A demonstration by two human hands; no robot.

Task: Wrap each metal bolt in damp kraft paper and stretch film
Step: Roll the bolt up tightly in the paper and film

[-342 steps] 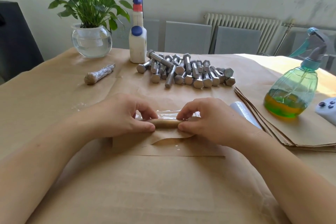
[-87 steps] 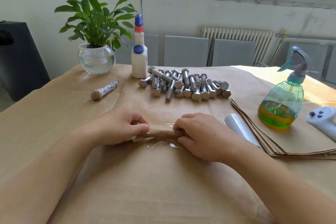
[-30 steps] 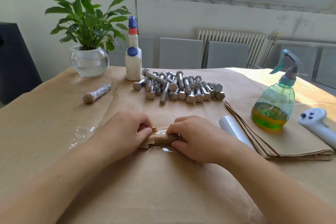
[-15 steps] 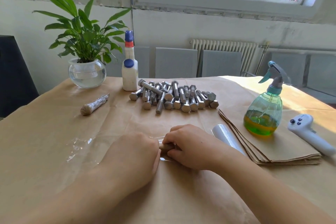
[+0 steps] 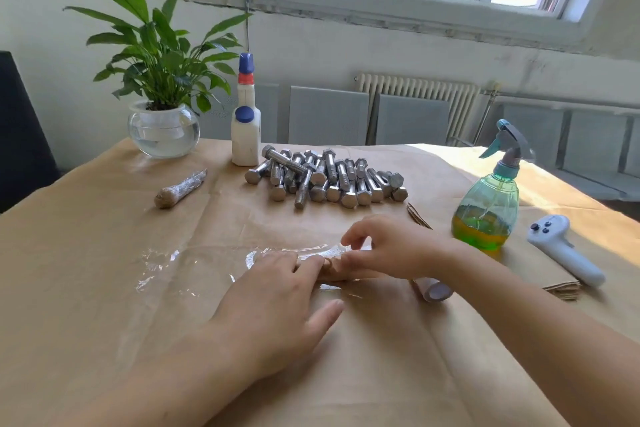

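A counter (image 5: pixel 104 253) covered in brown kraft paper fills the view, seen from above and behind two bare hands.

A sheet of clear film (image 5: pixel 194 267) lies spread on the counter, left of centre. At its right end sits a paper-wrapped bolt (image 5: pixel 332 269), lying crosswise, mostly hidden by the hands.

The left hand (image 5: pixel 277 302) lies flat over the film, fingers straight and pressing the bolt's left end. The right hand (image 5: pixel 384 250) curls over the right end, its fingers pinching what looks like the film edge, though the exact grip is hard to see.

The bolt is likely heavy and stiff for its size. The damp paper is probably soft and easy to tear. The film is thin, clingy and prone to wrinkling, so it is best held taut by its edge while the bolt is rolled from both ends.

Further back, a pile of bare bolts (image 5: pixel 325 178) lies in the middle. One finished bolt (image 5: pixel 180 188) rests well to the left. A plant (image 5: pixel 162 80) in a glass bowl stands at the far left, with a white bottle (image 5: pixel 246 128) beside it.

On the right stand a green spray bottle (image 5: pixel 488 211) and a white controller (image 5: pixel 564 250), both on a stack of paper sheets (image 5: pixel 540 267). The film roll (image 5: pixel 433 289) lies just beside the right wrist, close enough to be nudged.
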